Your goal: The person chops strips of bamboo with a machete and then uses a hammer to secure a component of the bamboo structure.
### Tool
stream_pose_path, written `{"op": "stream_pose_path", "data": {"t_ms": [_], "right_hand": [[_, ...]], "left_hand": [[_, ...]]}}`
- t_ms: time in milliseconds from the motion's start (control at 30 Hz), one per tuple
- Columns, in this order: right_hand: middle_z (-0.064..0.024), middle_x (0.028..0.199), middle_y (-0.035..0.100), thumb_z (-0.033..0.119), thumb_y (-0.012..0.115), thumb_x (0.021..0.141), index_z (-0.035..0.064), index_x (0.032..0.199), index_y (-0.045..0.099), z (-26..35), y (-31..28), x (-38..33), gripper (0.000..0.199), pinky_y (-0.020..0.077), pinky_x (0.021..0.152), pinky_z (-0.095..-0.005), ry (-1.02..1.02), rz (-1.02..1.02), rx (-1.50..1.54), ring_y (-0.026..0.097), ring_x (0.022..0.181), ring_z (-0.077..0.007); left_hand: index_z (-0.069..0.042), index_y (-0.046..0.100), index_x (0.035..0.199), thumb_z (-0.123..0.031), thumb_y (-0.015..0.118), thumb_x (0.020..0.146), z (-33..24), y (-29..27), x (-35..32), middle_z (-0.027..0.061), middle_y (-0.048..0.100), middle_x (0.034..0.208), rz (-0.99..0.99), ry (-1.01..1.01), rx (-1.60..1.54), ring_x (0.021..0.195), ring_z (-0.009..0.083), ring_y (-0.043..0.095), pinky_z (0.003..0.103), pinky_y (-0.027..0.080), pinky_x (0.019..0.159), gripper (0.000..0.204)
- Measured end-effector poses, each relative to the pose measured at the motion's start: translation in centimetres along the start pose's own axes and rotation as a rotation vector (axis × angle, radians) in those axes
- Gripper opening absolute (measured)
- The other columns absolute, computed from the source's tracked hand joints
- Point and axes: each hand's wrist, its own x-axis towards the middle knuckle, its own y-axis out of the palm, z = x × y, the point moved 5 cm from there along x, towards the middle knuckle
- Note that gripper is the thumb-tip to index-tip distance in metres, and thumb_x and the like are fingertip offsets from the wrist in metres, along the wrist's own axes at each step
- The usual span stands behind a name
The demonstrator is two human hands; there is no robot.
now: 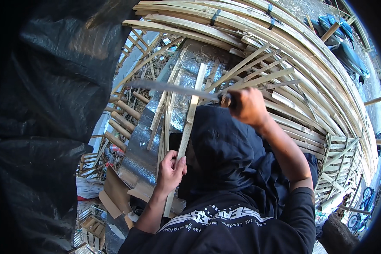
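Pale bamboo everywhere, and right in the middle the person stands one long split bamboo strip [189,114] nearly upright over the dark cloth [224,148] covering the lap. The left hand [170,169] grips the strip low down, fingers [168,157] wrapped closed around it, thumb beside it. Up top, the right hand [249,106] is clenched tight on the handle of a long blade [173,88], and the blade reaches out to the left, crossing the strip near its upper end; it looks to be touching the strip, though blur makes that hard to confirm. Behind the strip lies a silvery sheet [142,148]. A big stack of bamboo slats [300,72] curves away to the right, and black plastic sheeting [46,106] fills the left side.
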Motion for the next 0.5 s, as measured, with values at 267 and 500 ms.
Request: {"op": "stream_pose_path", "data": {"t_ms": [267, 500], "right_hand": [[-0.0174, 0.069, 0.066, 0.02, 0.066, 0.071, 0.0089, 0.088, 0.068, 1.1, 1.2, -1.6, 0.02, 0.0546, 0.063, -0.0475, -0.079, 0.029, -0.175, 0.068, 0.07, -0.0386], [-0.0163, 0.064, 0.064, 0.02, 0.062, 0.076, 0.009, 0.086, 0.066, -1.5, -0.5, -0.5, 0.015, 0.0527, 0.06, -0.0461, -0.093, -0.137, -0.258, 0.067, 0.063, -0.0363]], "left_hand": [[-0.004, 0.051, 0.093, -0.028, 0.056, 0.104, -0.8, 1.9, -1.1, -0.0017, 0.05, 0.053, 0.064, 0.041, 0.0, 0.046, 0.0042, 0.05, 0.021, 0.035, 0.042, 0.027], [-0.003, 0.053, 0.092, -0.027, 0.057, 0.103, -1.6, 2.0, -2.4, 0.0004, 0.051, 0.052, 0.04, 0.131, 0.125, 0.044, 0.0068, 0.053, 0.023, 0.037, 0.042, 0.027]]}}
